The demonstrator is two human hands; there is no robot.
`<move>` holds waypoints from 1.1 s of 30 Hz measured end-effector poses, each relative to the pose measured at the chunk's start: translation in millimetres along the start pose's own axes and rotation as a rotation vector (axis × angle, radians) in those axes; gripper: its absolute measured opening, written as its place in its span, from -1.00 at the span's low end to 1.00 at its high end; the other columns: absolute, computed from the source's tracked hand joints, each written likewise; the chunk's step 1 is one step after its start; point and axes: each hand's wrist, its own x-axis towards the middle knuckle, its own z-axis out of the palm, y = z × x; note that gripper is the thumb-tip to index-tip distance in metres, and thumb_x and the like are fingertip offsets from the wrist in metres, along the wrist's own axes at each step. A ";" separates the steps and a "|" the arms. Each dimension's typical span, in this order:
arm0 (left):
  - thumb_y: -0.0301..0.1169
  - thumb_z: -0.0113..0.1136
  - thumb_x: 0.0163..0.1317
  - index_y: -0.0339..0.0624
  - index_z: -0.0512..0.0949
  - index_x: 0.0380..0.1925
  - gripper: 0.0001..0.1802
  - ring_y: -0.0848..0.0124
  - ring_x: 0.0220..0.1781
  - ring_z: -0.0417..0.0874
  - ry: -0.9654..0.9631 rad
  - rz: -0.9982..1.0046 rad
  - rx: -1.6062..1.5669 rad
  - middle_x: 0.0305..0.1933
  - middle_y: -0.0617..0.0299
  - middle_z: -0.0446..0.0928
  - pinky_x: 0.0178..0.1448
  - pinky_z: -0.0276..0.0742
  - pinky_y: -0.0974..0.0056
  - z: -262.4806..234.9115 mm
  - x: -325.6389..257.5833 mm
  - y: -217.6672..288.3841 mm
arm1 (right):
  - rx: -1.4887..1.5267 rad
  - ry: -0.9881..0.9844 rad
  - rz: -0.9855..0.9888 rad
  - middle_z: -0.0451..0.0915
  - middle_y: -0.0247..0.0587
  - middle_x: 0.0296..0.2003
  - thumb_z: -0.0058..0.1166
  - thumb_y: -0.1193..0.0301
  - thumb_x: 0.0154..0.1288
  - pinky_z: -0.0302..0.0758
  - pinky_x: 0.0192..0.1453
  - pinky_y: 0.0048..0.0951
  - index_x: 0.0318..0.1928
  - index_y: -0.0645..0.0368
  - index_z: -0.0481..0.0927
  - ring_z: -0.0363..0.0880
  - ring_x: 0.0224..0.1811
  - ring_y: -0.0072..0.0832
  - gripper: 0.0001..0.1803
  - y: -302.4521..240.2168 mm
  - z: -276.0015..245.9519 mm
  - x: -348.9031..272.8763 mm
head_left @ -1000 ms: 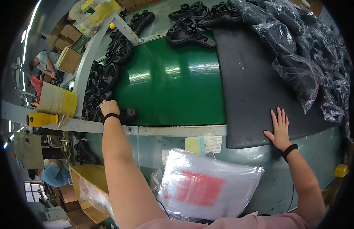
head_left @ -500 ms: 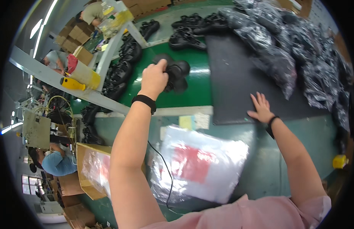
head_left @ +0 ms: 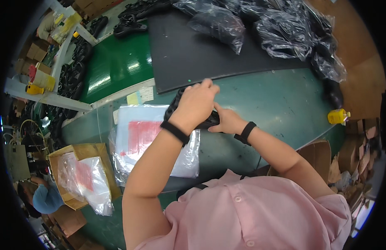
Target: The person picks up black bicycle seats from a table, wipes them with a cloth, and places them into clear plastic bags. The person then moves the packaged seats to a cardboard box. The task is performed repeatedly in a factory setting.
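A pair of black sandals point(head_left: 173, 107), partly covered by my hands, is held just over the table's front area, beside a stack of clear plastic bags with a red printed patch point(head_left: 145, 135). My left hand point(head_left: 196, 104) is closed over the sandals from above, its fingers hiding their middle. On their right end my right hand point(head_left: 229, 121) has its thumb and fingers closed round the dark sole. A black band circles each wrist. Whether the two sandals lie sole to sole I cannot tell.
Beyond a black mat point(head_left: 193, 54) lie sandals wrapped in clear bags point(head_left: 280, 33). A green conveyor point(head_left: 118, 62) with rows of black sandals runs at far left, beside a white metal frame point(head_left: 47, 98). An open carton point(head_left: 111, 175) holds more bags. A yellow bottle point(head_left: 337, 116) stands right.
My left hand has brought the black sandals from the conveyor toward me. My right hand has left the mat and taken hold of them too. The view has swung to the right.
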 end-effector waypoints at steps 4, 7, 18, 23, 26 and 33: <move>-0.36 0.34 -0.10 -0.07 0.54 -0.10 -0.54 0.13 0.10 0.51 0.160 0.388 -0.272 0.07 0.07 0.46 0.15 0.41 0.02 2.5 -54.4 88.2 | 1.146 -0.088 0.391 0.55 -0.22 -0.05 0.13 0.29 0.23 0.52 0.00 -0.37 0.20 0.13 0.35 0.58 -0.07 -0.40 -0.46 2.5 -10.1 -50.3; -0.08 0.34 -0.11 0.11 0.45 0.18 -0.27 0.13 0.34 0.30 0.084 0.434 -0.179 0.27 0.24 0.36 0.36 0.20 -0.05 28.3 -74.0 118.9 | 1.116 0.157 0.123 0.49 -0.30 0.04 -0.03 0.32 0.36 0.53 -0.06 -0.43 0.16 0.07 0.39 0.56 -0.12 -0.45 -0.62 -3.0 14.0 -91.3; -0.17 0.11 0.24 -0.20 0.53 0.03 -0.56 0.07 0.07 0.54 -0.136 -0.886 -0.204 -0.09 0.01 0.61 0.08 0.41 0.08 12.1 -106.0 -55.7 | 2.081 -0.680 -0.048 0.39 0.04 -0.27 -0.05 -0.05 0.25 0.41 -0.73 -0.49 0.19 0.23 0.29 0.46 -0.62 -0.36 -0.31 44.1 17.1 -135.0; -0.20 0.29 0.05 -0.12 0.43 0.14 -0.38 0.06 0.01 0.46 0.156 -0.591 0.020 -0.05 -0.04 0.49 0.04 0.42 0.06 111.3 -171.2 16.0 | 1.031 0.091 0.009 0.48 0.11 -0.05 0.20 0.16 0.17 0.59 -0.30 -0.37 0.43 0.20 -0.06 0.62 -0.30 -0.21 -0.04 65.0 -6.8 -133.8; -0.29 0.30 -0.01 -0.14 0.38 0.15 -0.35 0.03 0.07 0.41 0.131 -0.566 0.250 0.04 -0.06 0.40 0.02 0.42 0.04 143.9 -176.0 44.3 | 0.467 0.413 -0.050 0.50 0.09 0.06 0.32 0.28 0.03 0.39 0.24 -0.27 0.48 0.06 -0.20 0.52 0.12 -0.08 0.14 106.1 24.4 -117.5; -0.56 0.16 -0.01 -0.24 0.56 -0.29 -0.78 0.01 -0.30 0.58 0.155 -0.747 -0.141 -0.33 -0.02 0.58 -0.18 0.52 0.11 167.0 -196.4 -16.8 | 0.404 0.425 0.183 0.49 0.23 0.04 0.44 0.26 -0.11 0.44 0.14 -0.28 0.47 -0.01 -0.19 0.55 0.05 -0.04 0.25 109.9 63.8 -124.0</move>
